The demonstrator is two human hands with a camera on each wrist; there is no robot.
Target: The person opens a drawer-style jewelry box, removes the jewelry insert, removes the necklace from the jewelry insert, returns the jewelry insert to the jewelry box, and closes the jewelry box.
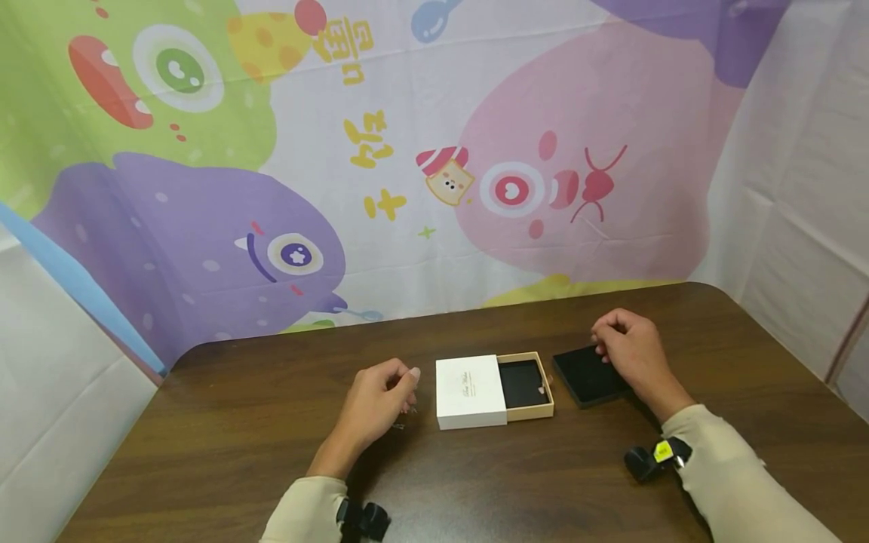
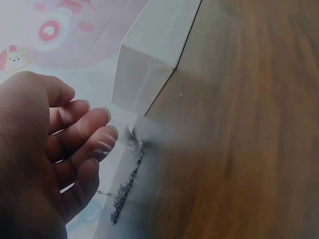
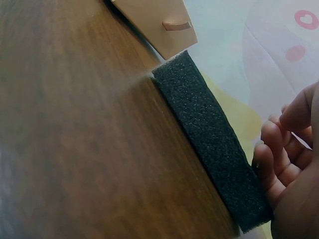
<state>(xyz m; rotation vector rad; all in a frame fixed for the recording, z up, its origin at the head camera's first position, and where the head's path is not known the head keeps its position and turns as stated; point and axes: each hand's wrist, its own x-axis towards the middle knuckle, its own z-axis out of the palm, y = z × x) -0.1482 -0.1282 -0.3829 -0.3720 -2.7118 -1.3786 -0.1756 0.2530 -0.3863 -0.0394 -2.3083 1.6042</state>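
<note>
A white slide-out box point(image 1: 470, 391) lies on the table between the hands. Its tan drawer point(image 1: 547, 392) is pulled partly out to the right, with a black lining inside and a small ribbon tab point(image 3: 177, 25) on its end. To the left of the box, the left hand point(image 1: 378, 396) has loosely curled fingers. Beside those fingers a thin silver chain point(image 2: 130, 179) lies bunched on the table, and a fine strand reaches toward the hand. My right hand point(image 1: 631, 353) is loosely curled over the black foam pad point(image 3: 209, 139); whether it touches the pad I cannot tell.
Brown wooden tabletop point(image 1: 224, 437) lies under everything. Behind it hangs a cloth backdrop point(image 1: 407, 271) with cartoon monsters, and a white cloth wall point(image 1: 794, 188) stands at the right. Black camera straps are on both sleeved wrists.
</note>
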